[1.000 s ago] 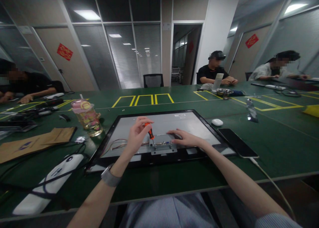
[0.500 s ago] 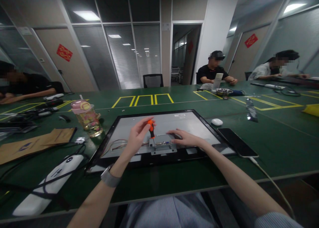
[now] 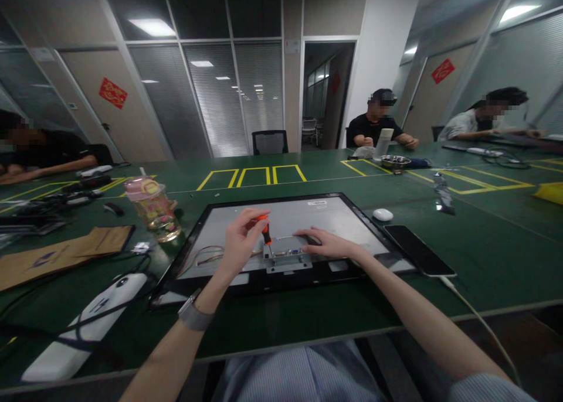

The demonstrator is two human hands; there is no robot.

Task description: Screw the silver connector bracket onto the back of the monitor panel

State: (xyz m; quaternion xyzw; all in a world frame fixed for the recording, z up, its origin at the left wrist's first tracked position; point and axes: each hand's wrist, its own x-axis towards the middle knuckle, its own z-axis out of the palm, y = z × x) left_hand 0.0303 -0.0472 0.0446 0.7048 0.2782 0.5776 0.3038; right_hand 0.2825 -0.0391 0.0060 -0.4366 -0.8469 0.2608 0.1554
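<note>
One orange-and-black screwdriver (image 3: 265,231) is held, slightly tilted, in the closed fingers of the left hand (image 3: 240,238), its shaft pointing down at the left end of a metal port bracket (image 3: 288,265). Whether the tip sits in a screw is too small to tell. The bracket lies along the near edge of a black-framed display panel (image 3: 360,232), flat on the green table (image 3: 272,326) before the person. The right hand (image 3: 328,242) reaches over the bracket's right end, fingers extended; whether it pinches anything cannot be told.

Near the panel's far edge is a white label (image 3: 317,203), its print too small to read. To the left, a brown paper bag (image 3: 65,252) bears a bluish logo, and a long white device (image 3: 61,355) carries dark, illegible marks. Gold characters, too blurred to read surely, decorate red diamond-shaped signs (image 3: 113,92) on the background doors.
</note>
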